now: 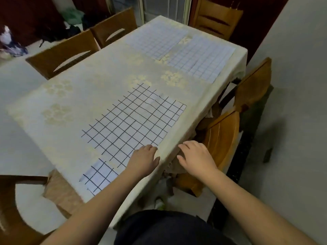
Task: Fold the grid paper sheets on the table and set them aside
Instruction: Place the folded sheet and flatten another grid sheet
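Both hands open: left hand touching, apparently, the grid sheet; right hand empty.

— What lies on the surface?
— A large grid sheet with dark lines, a small folded grid piece near the corner, and two pale grid sheets at the far end.
— And the hands?
— The left hand rests flat on the large sheet's near edge; the right hand spreads over the surface's edge, fingers relaxed.
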Tool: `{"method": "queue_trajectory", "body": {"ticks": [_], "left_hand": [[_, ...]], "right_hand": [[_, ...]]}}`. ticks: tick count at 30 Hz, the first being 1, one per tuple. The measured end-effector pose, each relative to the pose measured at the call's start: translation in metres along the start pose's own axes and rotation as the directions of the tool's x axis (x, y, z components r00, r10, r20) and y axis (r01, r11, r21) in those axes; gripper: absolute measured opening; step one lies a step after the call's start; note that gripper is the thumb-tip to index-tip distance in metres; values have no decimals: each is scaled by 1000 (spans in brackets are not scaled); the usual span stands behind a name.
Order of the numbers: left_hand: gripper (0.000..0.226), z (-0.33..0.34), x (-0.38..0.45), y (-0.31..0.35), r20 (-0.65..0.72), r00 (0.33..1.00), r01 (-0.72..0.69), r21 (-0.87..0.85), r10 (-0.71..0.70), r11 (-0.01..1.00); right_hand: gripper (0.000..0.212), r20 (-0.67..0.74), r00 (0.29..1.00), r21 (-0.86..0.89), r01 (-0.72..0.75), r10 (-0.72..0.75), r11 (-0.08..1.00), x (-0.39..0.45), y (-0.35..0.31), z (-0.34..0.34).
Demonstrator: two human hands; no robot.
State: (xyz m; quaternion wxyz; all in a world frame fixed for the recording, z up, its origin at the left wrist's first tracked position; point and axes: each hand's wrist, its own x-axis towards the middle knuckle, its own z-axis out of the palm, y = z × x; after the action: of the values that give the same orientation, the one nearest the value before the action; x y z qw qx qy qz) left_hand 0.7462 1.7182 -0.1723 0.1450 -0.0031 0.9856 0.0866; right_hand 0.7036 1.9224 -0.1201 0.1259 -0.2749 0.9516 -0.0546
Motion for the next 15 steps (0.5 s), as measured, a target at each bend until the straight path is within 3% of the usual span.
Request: {"method": "queue_trajectory", "body": {"ticks": [8,15], "left_hand": [[49,-6,24,-10,-25,991,127,-59,-129,990],[48,0,25,3,-33,949,310,-99,-314,946]], "right_hand": [[49,27,995,-25,94,-94,995,63,13,-6],[52,111,957,-15,270,-266,963,108,33,-1]]}}
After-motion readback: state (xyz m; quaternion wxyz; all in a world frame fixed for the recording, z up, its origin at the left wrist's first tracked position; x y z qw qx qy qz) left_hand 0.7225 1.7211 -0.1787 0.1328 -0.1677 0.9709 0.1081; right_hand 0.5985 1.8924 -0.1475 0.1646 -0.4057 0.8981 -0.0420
